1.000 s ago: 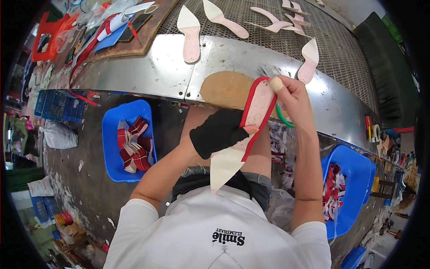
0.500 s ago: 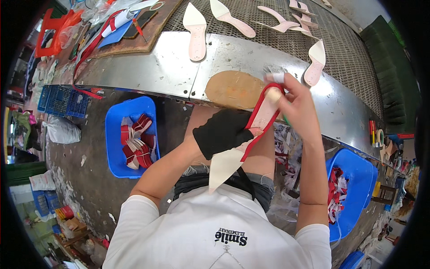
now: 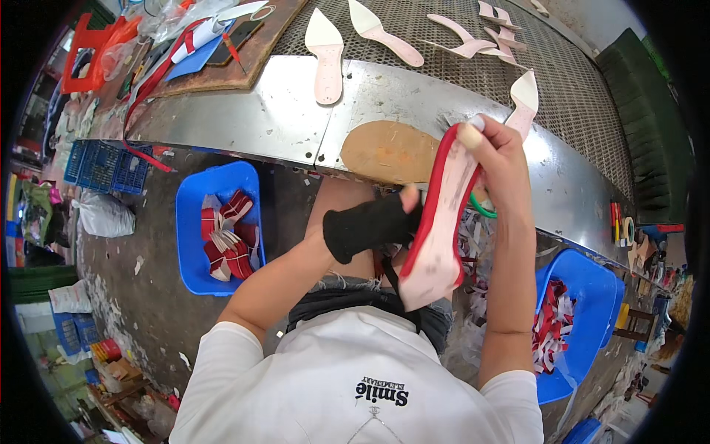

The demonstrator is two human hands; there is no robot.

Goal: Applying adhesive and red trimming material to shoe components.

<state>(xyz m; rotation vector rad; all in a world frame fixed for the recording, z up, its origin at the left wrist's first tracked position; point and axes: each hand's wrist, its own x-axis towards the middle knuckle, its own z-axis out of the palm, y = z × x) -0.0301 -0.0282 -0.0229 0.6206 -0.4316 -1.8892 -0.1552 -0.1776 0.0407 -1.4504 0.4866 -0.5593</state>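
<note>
A pink shoe insole [image 3: 447, 200] with red edging along its rim is tilted in front of me, its wide end low and its narrow end up. My right hand [image 3: 506, 155] pinches the narrow end, with pale coverings on the thumb and a fingertip. In a black fingerless glove, my left hand [image 3: 366, 226] is beside the insole's left edge. Its thumb is raised and apart, slightly blurred; the other fingers are hidden behind the insole. Beyond my hands, a brown oval board [image 3: 388, 152] lies on the metal table edge [image 3: 274, 111].
Several bare insoles [image 3: 325, 63] lie on the mesh surface [image 3: 458, 74]. One blue bin [image 3: 185, 244] with red-and-white pieces stands left; another blue bin [image 3: 592, 296] with red scraps stands right. A worn board [image 3: 185, 78] at far left carries tools and red strip.
The insole has been turned over, showing its marked pink face instead of the cream one. My left thumb has come off it, and my right hand has moved slightly right.
</note>
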